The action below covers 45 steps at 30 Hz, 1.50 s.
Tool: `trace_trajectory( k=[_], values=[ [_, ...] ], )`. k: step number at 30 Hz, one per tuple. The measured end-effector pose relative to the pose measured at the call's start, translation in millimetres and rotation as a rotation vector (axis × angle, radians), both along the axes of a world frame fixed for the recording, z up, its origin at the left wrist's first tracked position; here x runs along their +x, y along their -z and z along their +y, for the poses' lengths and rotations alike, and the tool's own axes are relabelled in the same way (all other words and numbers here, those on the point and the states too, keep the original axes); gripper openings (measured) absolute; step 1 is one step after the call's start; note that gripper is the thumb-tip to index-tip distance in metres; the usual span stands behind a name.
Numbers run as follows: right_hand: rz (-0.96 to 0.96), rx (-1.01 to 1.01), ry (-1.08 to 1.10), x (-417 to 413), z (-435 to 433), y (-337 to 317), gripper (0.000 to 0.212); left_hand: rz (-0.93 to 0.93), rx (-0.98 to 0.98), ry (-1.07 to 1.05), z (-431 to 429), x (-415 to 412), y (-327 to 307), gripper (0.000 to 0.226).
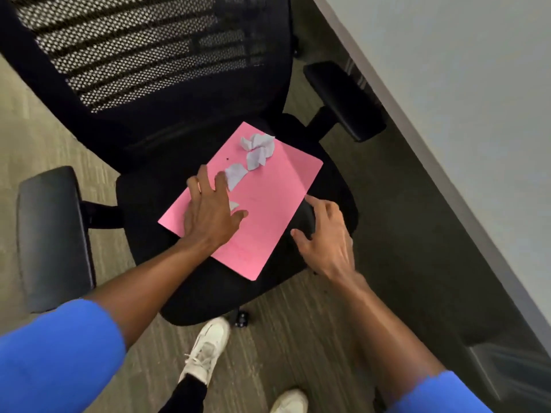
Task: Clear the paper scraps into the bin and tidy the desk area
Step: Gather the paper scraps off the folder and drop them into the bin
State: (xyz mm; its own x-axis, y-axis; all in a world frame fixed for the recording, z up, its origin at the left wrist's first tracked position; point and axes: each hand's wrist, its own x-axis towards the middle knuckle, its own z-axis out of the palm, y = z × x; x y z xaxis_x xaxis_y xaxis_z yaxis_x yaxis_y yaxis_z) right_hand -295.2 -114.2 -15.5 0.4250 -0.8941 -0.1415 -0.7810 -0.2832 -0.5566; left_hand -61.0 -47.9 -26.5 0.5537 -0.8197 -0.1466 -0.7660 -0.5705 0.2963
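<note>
A pink sheet (262, 210) lies on the black seat of an office chair (334, 180). Several white paper scraps (258, 150) sit on its far half, and one small scrap (234, 205) shows under my left hand. My left hand (208, 210) lies flat on the pink sheet with fingers spread, its fingertips touching the nearest scrap (235, 175). My right hand (325, 234) hovers over the seat just right of the sheet, fingers apart, the index finger near the sheet's right edge. It holds nothing.
The chair's mesh backrest (143, 55) and two armrests (53, 234) (346, 99) surround the seat. A grey desk edge (447, 144) runs diagonally along the right. Carpet and my white shoes (208, 350) are below. No bin shows.
</note>
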Motion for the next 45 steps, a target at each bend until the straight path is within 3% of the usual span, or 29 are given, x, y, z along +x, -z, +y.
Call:
trace_trajectory(
  k=[3,7,13,17,21,25,33,45],
  values=[
    [0.069,-0.025,-0.084,38.6,-30.2,-3.9,0.080,0.107,0.001,0.027,-12.5,15.1,12.2,0.121],
    [0.173,-0.049,-0.151,84.8,-63.7,-3.4,0.085,0.120,-0.005,0.093,-26.2,26.6,22.8,0.117],
    [0.300,-0.094,-0.245,130.1,-100.3,9.0,0.091,0.092,-0.070,0.265,-29.9,35.0,33.8,0.089],
    [0.337,-0.125,-0.288,153.8,-119.5,15.6,0.094,0.105,-0.090,0.309,-29.1,41.2,37.6,0.059],
    [0.394,-0.142,-0.365,173.8,-133.8,19.6,0.096,0.104,-0.103,0.338,-27.8,45.3,40.4,0.043],
    [0.437,-0.130,-0.449,184.0,-136.7,23.0,0.082,0.120,-0.117,0.335,-28.1,47.8,41.1,0.033],
    [0.240,-0.172,-0.339,168.3,-104.2,30.2,0.028,0.173,-0.152,0.239,-26.5,46.7,40.7,0.029],
    [-0.023,-0.068,0.065,71.4,-33.3,41.1,0.021,0.397,-0.261,0.037,-0.9,5.4,25.7,0.018]
  ],
)
